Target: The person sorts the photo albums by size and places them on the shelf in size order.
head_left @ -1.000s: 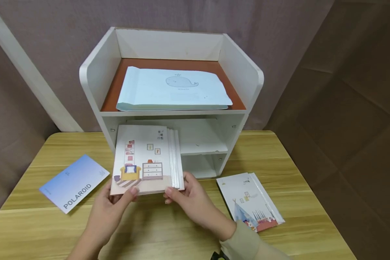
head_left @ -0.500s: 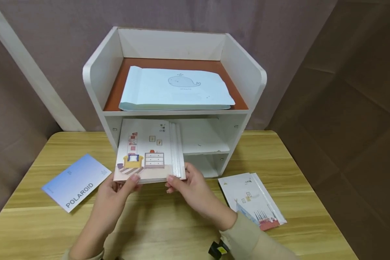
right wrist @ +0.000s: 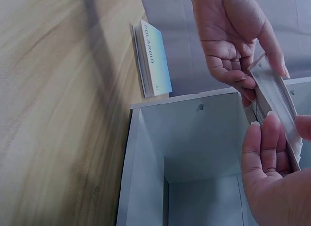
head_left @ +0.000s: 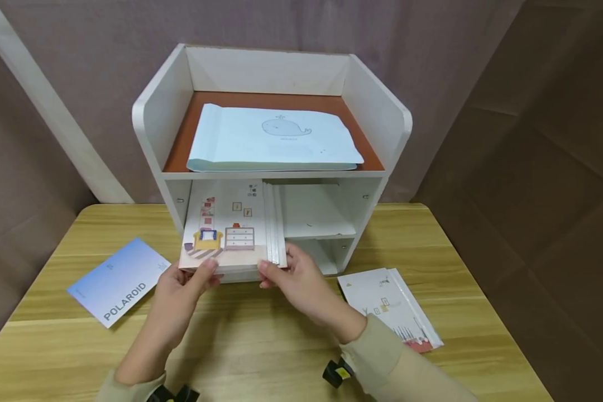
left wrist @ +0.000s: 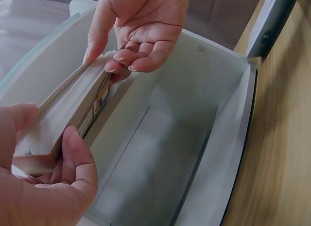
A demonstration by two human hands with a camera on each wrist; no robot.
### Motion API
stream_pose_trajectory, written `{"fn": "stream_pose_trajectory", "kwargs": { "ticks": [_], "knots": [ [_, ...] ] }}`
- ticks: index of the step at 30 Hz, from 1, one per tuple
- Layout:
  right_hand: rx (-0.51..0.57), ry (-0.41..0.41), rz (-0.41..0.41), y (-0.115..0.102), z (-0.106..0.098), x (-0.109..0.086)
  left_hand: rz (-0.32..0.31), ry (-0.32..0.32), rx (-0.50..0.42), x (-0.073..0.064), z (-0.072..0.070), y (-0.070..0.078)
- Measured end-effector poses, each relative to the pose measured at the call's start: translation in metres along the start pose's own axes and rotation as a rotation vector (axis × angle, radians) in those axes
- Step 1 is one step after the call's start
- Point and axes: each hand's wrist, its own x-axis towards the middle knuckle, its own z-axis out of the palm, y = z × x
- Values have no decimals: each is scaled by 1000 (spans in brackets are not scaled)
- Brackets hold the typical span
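Both hands hold a thick white book, printed with a yellow armchair, a drawer chest and small pictures, by its near edge. Silvery strips run down its right side. My left hand pinches the near left corner, thumb on top and fingers beneath. At the near right corner my right hand grips it the same way. The book's far part lies inside the middle compartment of a white shelf unit, along its left side. Page edges of the book show in the left wrist view.
A whale-print white packet lies on the unit's brown top. To the left is a blue-and-white POLAROID box or book on the wooden table. Another illustrated book lies to the right, partly behind the right sleeve.
Both hands have moved forward, sliding the book farther into the middle compartment. Its far edge has passed under the unit's top board. The other things lie where they were.
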Motion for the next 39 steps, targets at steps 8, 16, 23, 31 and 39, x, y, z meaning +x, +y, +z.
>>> {"fn": "stream_pose_trajectory", "kwargs": {
  "ticks": [8,16,23,31,39],
  "knots": [
    [-14,19,39,-3,-1,5,-30,15,37,6,1,2],
    [-40,37,69,0,-2,11,-45,14,64,12,0,3],
    [-64,54,60,1,-3,15,-64,58,41,18,4,4],
    [-78,106,68,-2,-2,18,-106,94,7,25,6,4],
    [-137,142,79,-4,-2,20,-107,102,17,31,5,3]
  ]
}}
